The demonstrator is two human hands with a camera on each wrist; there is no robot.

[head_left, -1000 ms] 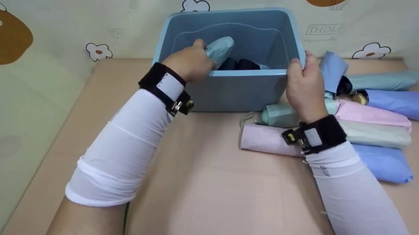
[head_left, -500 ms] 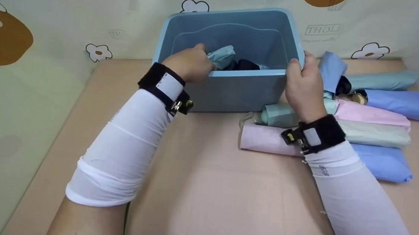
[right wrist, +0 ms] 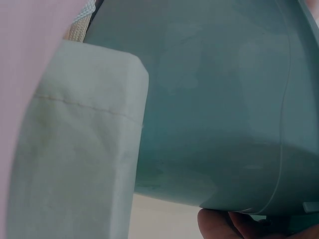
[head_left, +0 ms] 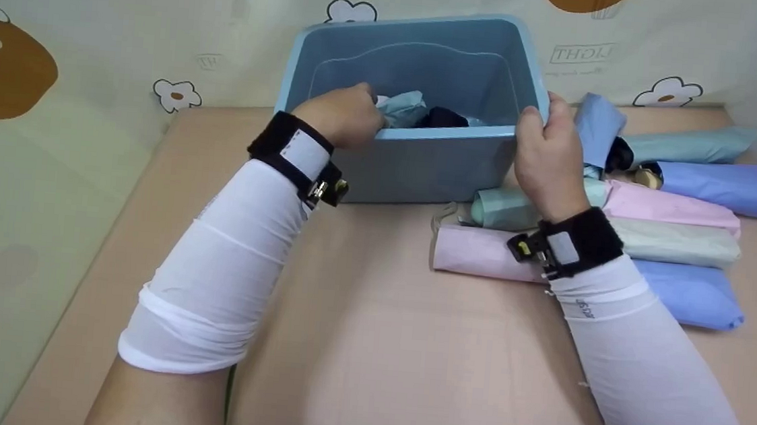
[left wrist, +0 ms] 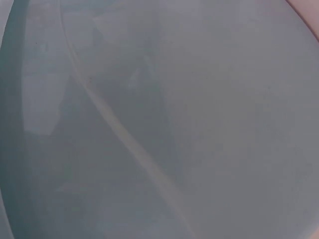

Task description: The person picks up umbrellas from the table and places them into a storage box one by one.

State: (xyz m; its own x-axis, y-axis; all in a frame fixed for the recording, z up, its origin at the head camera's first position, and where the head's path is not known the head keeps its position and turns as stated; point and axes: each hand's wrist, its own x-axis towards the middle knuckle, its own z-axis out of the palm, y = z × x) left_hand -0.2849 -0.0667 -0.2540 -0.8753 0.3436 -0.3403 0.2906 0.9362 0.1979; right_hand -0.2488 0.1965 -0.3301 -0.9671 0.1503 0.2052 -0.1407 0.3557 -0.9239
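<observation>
A blue-grey plastic storage bin [head_left: 422, 169] stands at the back of the table. My right hand [head_left: 552, 155] grips its right front corner, thumb over the rim; fingertips [right wrist: 214, 224] show at the rim in the right wrist view. My left hand [head_left: 342, 115] reaches over the front rim, its fingers hidden inside. Beside it in the bin lies a teal folded umbrella [head_left: 403, 108]; whether the fingers hold it cannot be seen. A dark bundle [head_left: 444, 118] lies to the umbrella's right. The left wrist view shows only the bin's outer wall [left wrist: 224, 124], blurred.
Several folded umbrellas in sleeves lie right of the bin: pale pink [head_left: 483, 252], green [head_left: 510, 209], white [head_left: 680, 243], pink [head_left: 673, 207], blue [head_left: 731, 189] and teal [head_left: 701, 145]. A blue one [head_left: 598, 128] leans near the bin. A patterned curtain [head_left: 217, 24] hangs behind.
The teal umbrella, which stuck up beside my left hand, has sunk lower into the bin. The left hand has barely moved; my right hand keeps its grip on the corner.
</observation>
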